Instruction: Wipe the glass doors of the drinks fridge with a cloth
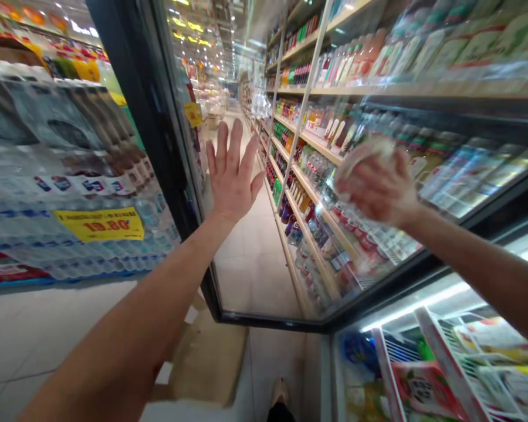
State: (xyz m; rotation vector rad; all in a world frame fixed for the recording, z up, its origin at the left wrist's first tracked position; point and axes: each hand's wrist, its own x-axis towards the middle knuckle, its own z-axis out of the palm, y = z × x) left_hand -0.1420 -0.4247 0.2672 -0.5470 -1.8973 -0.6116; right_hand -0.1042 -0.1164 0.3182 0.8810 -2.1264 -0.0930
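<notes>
My left hand (232, 173) is spread flat against the raised glass lid (264, 258) of a chest freezer, fingers apart and pointing up. My right hand (376, 187) is closed around a pale crumpled cloth (364, 153) and presses it on the same glass further right; the hand is blurred by motion. The lid stands tilted up with its black frame (158, 135) on the left and along its bottom edge. Shelves of bottled drinks (317, 170) show through the glass.
Below the lid, the open freezer (426, 375) holds wire dividers and packaged frozen goods. Stacked packs of water bottles (70, 193) with a yellow price tag (100, 224) stand at left. A brown cardboard box (206, 357) lies on the tiled floor by my foot (280, 392).
</notes>
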